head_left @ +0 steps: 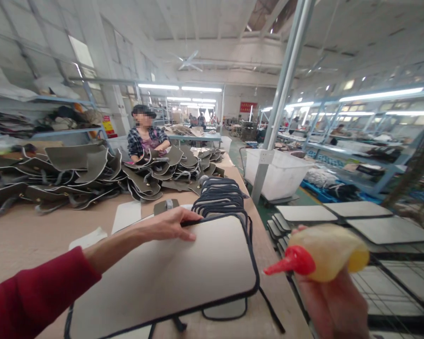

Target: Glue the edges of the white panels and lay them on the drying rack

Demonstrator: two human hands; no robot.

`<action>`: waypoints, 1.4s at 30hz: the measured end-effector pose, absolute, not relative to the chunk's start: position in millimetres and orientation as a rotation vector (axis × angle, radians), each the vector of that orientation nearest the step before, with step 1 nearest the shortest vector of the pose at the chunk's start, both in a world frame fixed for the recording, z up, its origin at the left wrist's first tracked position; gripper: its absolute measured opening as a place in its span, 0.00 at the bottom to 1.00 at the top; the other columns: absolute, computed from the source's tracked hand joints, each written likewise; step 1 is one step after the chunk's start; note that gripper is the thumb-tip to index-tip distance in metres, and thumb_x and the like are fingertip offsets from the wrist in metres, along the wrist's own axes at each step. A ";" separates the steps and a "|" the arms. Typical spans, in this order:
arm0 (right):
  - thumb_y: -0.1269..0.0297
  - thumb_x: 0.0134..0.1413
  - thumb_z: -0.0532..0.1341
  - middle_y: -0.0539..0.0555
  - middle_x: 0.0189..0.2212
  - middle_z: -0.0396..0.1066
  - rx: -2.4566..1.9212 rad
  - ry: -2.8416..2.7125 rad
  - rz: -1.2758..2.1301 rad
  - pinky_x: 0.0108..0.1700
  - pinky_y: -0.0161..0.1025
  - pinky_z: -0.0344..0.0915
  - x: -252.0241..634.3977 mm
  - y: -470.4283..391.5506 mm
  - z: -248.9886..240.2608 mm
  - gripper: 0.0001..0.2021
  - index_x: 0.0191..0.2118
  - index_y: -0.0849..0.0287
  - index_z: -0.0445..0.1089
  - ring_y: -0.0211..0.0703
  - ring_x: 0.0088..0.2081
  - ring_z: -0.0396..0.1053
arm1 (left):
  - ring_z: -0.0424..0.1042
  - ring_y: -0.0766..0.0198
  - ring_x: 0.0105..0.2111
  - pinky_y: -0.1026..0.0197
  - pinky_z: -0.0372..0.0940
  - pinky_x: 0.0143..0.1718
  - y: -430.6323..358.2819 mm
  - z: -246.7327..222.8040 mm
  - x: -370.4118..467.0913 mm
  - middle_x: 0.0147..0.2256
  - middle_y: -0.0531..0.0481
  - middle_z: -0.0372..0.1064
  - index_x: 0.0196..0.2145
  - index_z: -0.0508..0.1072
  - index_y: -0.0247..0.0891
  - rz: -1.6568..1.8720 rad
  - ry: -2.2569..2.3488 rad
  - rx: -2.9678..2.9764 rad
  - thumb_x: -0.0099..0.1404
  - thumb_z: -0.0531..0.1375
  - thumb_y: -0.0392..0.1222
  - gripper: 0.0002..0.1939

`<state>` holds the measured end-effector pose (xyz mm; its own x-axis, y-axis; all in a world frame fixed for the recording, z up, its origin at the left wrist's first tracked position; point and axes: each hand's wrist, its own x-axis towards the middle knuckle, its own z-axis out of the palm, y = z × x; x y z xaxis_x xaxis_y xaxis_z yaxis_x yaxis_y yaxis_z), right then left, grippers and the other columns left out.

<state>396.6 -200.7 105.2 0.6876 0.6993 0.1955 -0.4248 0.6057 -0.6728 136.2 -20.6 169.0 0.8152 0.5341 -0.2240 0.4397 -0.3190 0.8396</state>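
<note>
My left hand (pixel 171 225) pinches the far edge of a pale rectangular panel (pixel 183 273) bound in black trim, thumb on its upper face. The panel is tilted over the table. A yellowish squeeze bottle (pixel 334 249) with a red pointed nozzle is gripped in my right hand (pixel 334 301), off the table's right edge. The nozzle points left toward the panel, apart from it. Part of another black-trimmed piece (pixel 226 310) shows under the panel. Just behind it lies a row of stacked dark-trimmed pieces (pixel 219 195).
Brown-grey cut pieces (pixel 88 174) with straps are heaped along the far side of the table (pixel 17 240). Behind them sits a co-worker (pixel 146 134). Pale panels (pixel 360 219) lie on a rack to the right. A white bin (pixel 286 172) stands behind a metal post (pixel 277 103).
</note>
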 end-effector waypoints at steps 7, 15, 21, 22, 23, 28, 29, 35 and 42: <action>0.54 0.31 0.75 0.55 0.46 0.73 -0.731 -0.606 0.513 0.48 0.47 0.70 401.6 -176.7 149.4 0.30 0.46 0.53 0.73 0.52 0.49 0.70 | 0.72 0.57 0.44 0.66 0.64 0.42 -29.1 184.3 108.6 0.44 0.55 0.76 0.52 0.75 0.41 -0.005 0.651 1.923 0.53 0.64 0.41 0.26; 0.57 0.35 0.74 0.62 0.39 0.75 -0.760 -0.813 0.483 0.56 0.60 0.61 405.3 -176.8 163.2 0.23 0.41 0.58 0.75 0.55 0.40 0.74 | 0.73 0.55 0.43 0.64 0.65 0.41 -35.6 190.6 99.3 0.44 0.52 0.76 0.52 0.75 0.41 -0.077 0.597 1.898 0.54 0.65 0.42 0.26; 0.59 0.36 0.74 0.61 0.38 0.76 -0.741 -0.847 0.502 0.57 0.57 0.61 419.7 -184.2 165.8 0.20 0.39 0.57 0.75 0.52 0.39 0.75 | 0.73 0.53 0.43 0.63 0.66 0.41 -44.7 194.7 108.4 0.45 0.49 0.76 0.52 0.75 0.40 -0.103 0.558 1.842 0.56 0.65 0.43 0.24; 0.59 0.35 0.74 0.61 0.38 0.76 -0.745 -0.840 0.504 0.57 0.56 0.61 420.8 -185.8 166.1 0.21 0.39 0.57 0.75 0.53 0.39 0.75 | 0.73 0.53 0.43 0.63 0.66 0.41 -46.0 194.6 110.1 0.45 0.49 0.76 0.52 0.75 0.40 -0.103 0.548 1.833 0.56 0.65 0.43 0.24; 0.59 0.34 0.74 0.61 0.38 0.76 -0.748 -0.830 0.504 0.57 0.56 0.62 421.6 -187.3 166.4 0.21 0.39 0.57 0.75 0.53 0.39 0.75 | 0.73 0.53 0.43 0.63 0.66 0.42 -47.1 194.4 111.7 0.45 0.49 0.76 0.52 0.75 0.40 -0.105 0.539 1.822 0.56 0.65 0.43 0.24; 0.59 0.32 0.75 0.62 0.38 0.76 -0.750 -0.793 0.537 0.55 0.58 0.63 429.1 -195.8 164.0 0.24 0.41 0.58 0.75 0.56 0.38 0.75 | 0.73 0.54 0.43 0.62 0.66 0.43 -49.6 191.8 118.3 0.46 0.48 0.76 0.53 0.74 0.39 -0.097 0.504 1.795 0.56 0.66 0.44 0.26; 0.59 0.33 0.75 0.62 0.39 0.76 -0.751 -0.804 0.549 0.55 0.58 0.63 432.2 -197.7 162.5 0.24 0.41 0.58 0.75 0.56 0.38 0.75 | 0.73 0.54 0.43 0.63 0.66 0.43 -49.6 191.1 119.6 0.46 0.49 0.76 0.53 0.74 0.40 -0.092 0.504 1.795 0.56 0.66 0.43 0.26; 0.60 0.35 0.74 0.58 0.42 0.75 -0.739 -0.847 0.577 0.45 0.50 0.73 445.3 -207.7 153.8 0.29 0.48 0.54 0.73 0.55 0.40 0.75 | 0.74 0.57 0.42 0.63 0.68 0.43 -46.5 184.5 127.8 0.46 0.49 0.76 0.54 0.74 0.40 -0.110 0.462 1.766 0.56 0.67 0.44 0.27; 0.58 0.30 0.76 0.53 0.38 0.76 -0.755 -0.796 0.623 0.40 0.48 0.76 437.9 -216.6 158.8 0.28 0.44 0.52 0.75 0.55 0.40 0.75 | 0.75 0.60 0.39 0.66 0.68 0.42 -43.2 180.5 133.4 0.43 0.51 0.77 0.53 0.74 0.40 -0.105 0.376 1.759 0.56 0.66 0.42 0.26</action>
<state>437.9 -216.6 158.8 0.5533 0.7331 0.3956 -0.2078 0.5813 -0.7867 133.4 -43.2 180.5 0.9423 0.1938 -0.2731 0.3071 -0.1750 0.9354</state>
